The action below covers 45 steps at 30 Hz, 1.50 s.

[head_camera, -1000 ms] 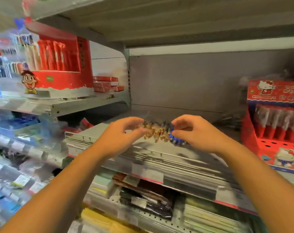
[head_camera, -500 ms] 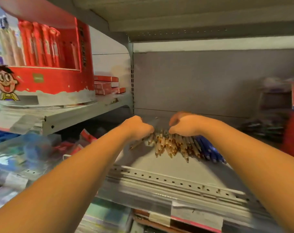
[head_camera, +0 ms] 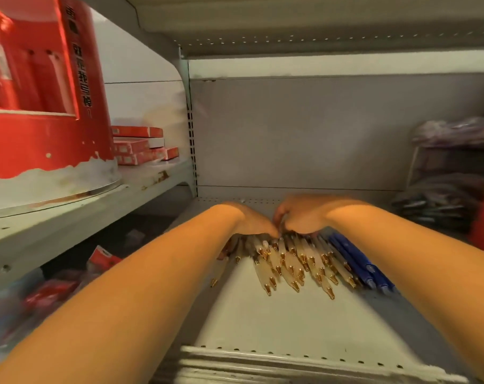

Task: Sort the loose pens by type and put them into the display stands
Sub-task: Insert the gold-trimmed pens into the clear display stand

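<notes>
As left hand (head_camera: pixel 249 220) and right hand (head_camera: pixel 304 215) clutch them, translucent gold-tipped pens (head_camera: pixel 289 268) splay.

Brings left hand (head_camera: pixel 252 220) and right hand (head_camera: pixel 303 214) deeper along the shelf (head_camera: pixel 263 322), now touching above the gold-tipped pens (head_camera: pixel 290 263).

A stationery shop: metal shelving (head_camera: pixel 277 314) stocked with pens (head_camera: pixel 290 261) and red display stand (head_camera: pixel 41 106).
</notes>
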### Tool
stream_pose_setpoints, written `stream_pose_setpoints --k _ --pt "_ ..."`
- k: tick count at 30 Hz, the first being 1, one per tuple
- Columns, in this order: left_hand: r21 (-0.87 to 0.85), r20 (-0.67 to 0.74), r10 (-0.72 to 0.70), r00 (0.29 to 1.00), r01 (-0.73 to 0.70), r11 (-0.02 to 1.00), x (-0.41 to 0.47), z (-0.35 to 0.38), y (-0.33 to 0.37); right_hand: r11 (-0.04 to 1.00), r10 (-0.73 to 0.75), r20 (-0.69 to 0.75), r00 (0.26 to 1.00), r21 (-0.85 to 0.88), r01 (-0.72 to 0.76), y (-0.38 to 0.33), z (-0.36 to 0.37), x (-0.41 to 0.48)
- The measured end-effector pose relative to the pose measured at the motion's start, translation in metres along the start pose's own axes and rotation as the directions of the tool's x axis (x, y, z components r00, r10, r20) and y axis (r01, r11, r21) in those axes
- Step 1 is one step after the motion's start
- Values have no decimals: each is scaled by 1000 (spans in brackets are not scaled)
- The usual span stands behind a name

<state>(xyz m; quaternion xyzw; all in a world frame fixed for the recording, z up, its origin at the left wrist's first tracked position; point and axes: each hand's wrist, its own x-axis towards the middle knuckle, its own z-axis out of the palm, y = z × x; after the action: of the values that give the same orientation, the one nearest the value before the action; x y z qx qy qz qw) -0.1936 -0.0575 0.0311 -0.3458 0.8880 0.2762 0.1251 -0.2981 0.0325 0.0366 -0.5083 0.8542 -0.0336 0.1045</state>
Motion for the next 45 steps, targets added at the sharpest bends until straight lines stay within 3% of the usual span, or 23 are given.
stream_pose_setpoints --k 6,11,14,18,25,33,39,45 --pt "178 18 95 995 -97 979 11 -7 -8 996 93 24 995 3 -93 -15 7 -1" --pt "183 30 150 988 -153 971 21 -10 -15 990 135 8 991 -35 -135 -25 16 3" --pt "275 36 177 984 -180 945 21 -9 -14 987 156 -3 988 -41 -156 -28 19 6" --pt "406 74 159 984 -175 897 20 -5 -8 987 152 18 988 -59 -150 -31 21 4" --pt "531 -30 131 991 -95 842 22 -4 -8 987 160 -50 986 9 -160 -27 22 2" --pt "301 -186 69 980 -11 954 34 -15 -30 930 211 -298 931 354 -97 -16 14 -1" --pt "338 -169 68 983 -7 941 32 -6 -25 769 284 -309 908 638 -23 -15 8 -13" --pt "-47 -335 85 938 -107 993 27 -11 -39 601 392 -358 848 797 59 -19 -2 -31"
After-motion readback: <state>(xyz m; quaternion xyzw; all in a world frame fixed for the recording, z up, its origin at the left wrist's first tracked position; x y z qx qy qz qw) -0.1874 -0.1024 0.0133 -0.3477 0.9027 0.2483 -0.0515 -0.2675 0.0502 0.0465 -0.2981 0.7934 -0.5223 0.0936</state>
